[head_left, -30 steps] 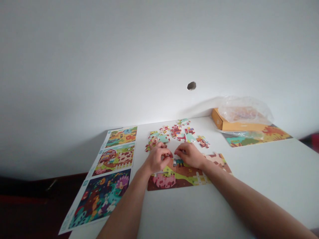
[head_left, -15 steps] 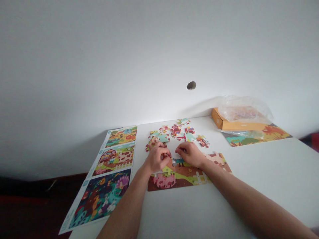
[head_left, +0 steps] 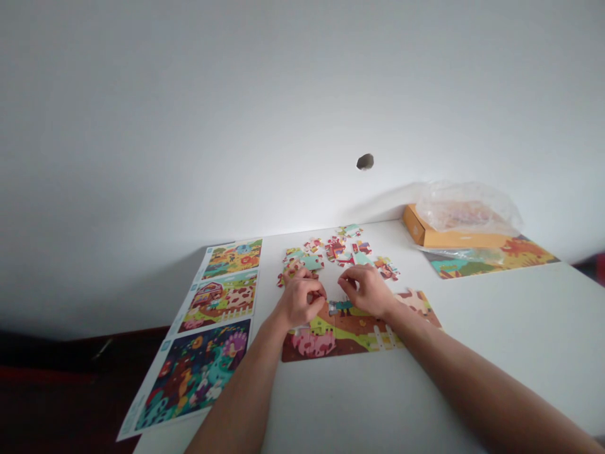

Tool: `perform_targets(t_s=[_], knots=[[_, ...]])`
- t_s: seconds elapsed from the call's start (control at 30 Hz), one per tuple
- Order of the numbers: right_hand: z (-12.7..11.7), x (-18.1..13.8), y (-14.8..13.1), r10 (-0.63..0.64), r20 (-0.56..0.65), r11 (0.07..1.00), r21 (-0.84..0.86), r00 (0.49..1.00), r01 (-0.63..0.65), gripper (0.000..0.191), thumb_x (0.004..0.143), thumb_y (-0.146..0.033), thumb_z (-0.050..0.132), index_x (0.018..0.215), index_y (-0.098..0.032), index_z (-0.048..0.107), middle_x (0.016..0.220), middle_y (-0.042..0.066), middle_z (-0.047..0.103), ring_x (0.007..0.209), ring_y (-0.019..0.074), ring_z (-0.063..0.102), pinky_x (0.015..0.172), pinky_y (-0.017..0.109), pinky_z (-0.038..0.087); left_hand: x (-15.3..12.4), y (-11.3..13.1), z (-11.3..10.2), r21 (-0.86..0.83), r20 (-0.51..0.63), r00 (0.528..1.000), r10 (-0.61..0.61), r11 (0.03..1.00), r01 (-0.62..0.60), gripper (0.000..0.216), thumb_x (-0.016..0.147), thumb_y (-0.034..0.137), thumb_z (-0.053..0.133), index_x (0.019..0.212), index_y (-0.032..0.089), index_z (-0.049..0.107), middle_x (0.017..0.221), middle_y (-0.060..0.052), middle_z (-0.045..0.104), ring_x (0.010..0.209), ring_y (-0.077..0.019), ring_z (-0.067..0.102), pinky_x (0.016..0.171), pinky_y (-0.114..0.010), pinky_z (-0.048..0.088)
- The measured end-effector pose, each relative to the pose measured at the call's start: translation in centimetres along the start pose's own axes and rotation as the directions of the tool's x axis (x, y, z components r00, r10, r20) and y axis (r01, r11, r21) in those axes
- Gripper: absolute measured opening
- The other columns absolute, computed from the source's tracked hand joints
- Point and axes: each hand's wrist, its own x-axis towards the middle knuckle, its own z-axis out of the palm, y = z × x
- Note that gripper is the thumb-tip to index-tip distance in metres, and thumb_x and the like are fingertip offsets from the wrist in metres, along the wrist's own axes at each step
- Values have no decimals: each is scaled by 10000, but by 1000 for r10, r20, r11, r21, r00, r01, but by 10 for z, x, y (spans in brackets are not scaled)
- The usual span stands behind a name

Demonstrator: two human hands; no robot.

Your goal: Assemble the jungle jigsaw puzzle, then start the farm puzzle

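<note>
A partly joined farm jigsaw puzzle [head_left: 352, 337] lies on the white table, showing a pink pig, a white fence and part of a brown-spotted cow. Over its upper left part, my left hand [head_left: 302, 297] is closed, thumb and fingertips pinched together; whatever they grip is hidden. My right hand [head_left: 366, 289] hovers at the puzzle's upper edge with its fingers curled into a pinch, and I cannot make out anything in it. Loose puzzle pieces [head_left: 335, 249] are scattered just beyond both hands, some of them close to my left fingers.
On the left lies a sheet with three printed pictures [head_left: 222, 299], the middle one a farm scene. At the back right, an orange box [head_left: 437, 238] topped by a clear plastic bag [head_left: 467, 211] rests on another colourful picture [head_left: 520, 255]. A white wall with a hole [head_left: 365, 162] rises behind the table [head_left: 510, 334].
My right hand has shifted slightly up and away from my left hand, widening the gap between them. My left hand stays nearly in place. The whole view has moved a little.
</note>
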Motion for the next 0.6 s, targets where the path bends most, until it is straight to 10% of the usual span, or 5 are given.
perform_targets(t_s=[0.17,0.33,0.6], knots=[[-22,-5,-19,-65,153,994,-72,986,77,241,896,-254,480,947,-183,704,580,4,621,507,115,491,560,236,305,0,2,-1,-8,-15,1000,-15,1000,15,109,721,218,610,661,215,701,657,-21,658,907,-259,549,944,-478,259],[-39,-16,-54,-223,560,942,-88,798,325,209,786,-306,545,849,-190,707,601,33,654,535,163,540,505,266,253,0,1,0,17,-20,1000,0,1000,0,106,721,215,612,676,214,708,704,-33,648,894,-248,541,967,-483,263],[-39,-22,-72,-138,734,945,-104,665,310,326,666,-313,588,933,-155,689,770,86,704,609,221,627,476,281,282,0,-4,1,-18,6,999,50,999,-50,112,747,224,601,693,200,696,658,-34,639,899,-246,533,858,-393,370]])
